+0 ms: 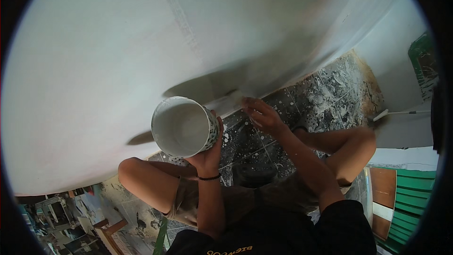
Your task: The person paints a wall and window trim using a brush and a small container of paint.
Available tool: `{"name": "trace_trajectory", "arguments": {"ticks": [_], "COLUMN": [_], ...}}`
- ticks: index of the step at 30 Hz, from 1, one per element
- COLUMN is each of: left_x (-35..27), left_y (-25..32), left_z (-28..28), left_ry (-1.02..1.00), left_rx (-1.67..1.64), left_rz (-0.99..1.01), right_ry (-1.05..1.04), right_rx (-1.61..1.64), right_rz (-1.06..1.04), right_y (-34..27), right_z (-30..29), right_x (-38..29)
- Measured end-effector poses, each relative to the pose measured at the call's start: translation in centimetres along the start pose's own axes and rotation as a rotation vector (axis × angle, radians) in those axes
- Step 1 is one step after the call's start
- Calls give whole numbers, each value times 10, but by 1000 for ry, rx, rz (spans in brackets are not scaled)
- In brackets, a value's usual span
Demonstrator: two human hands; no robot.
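Observation:
My left hand point(207, 157) grips the side of a round bucket point(214, 127), which is tilted so that its mouth faces me. White paint or a similar pale liquid point(191, 129) covers the bucket's bottom. Low against the white wall point(106, 60), my right hand point(262, 115) pinches a small pale applicator point(236, 96) between its fingertips. It is blurred, so I cannot tell whether it is a brush or a pad. Shadows of my arm and the bucket fall across the wall surface.
Dark floor tiles point(262, 141) spattered with white lie below my hands. At right are a white-headed long-handled tool point(382, 114) and a slatted green plastic item point(414, 194). Cluttered equipment point(56, 212) stands at lower left, near a wooden frame point(106, 237). My bent knees flank the working space.

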State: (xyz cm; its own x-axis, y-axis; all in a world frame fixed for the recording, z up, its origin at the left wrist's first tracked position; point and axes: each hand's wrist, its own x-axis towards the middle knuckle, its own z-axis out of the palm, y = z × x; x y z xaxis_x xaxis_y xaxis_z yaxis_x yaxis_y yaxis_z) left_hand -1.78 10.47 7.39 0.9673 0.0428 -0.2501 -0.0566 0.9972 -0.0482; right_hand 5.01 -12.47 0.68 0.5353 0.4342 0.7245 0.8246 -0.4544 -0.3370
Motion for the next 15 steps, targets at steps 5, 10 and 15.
{"name": "trace_trajectory", "arguments": {"ticks": [5, 10, 15], "left_x": [7, 3, 1], "left_y": [-10, -12, -9], "left_z": [-4, -4, -7], "left_ry": [-8, -26, -54], "left_rx": [18, -24, -75], "left_rz": [-64, -118, -136], "right_ry": [241, 446, 118], "right_rx": [-108, -92, -122], "right_rz": [-118, -241, -84], "right_y": [-29, -42, -4], "right_z": [-59, -54, 16], "right_x": [58, 70, 0]}}
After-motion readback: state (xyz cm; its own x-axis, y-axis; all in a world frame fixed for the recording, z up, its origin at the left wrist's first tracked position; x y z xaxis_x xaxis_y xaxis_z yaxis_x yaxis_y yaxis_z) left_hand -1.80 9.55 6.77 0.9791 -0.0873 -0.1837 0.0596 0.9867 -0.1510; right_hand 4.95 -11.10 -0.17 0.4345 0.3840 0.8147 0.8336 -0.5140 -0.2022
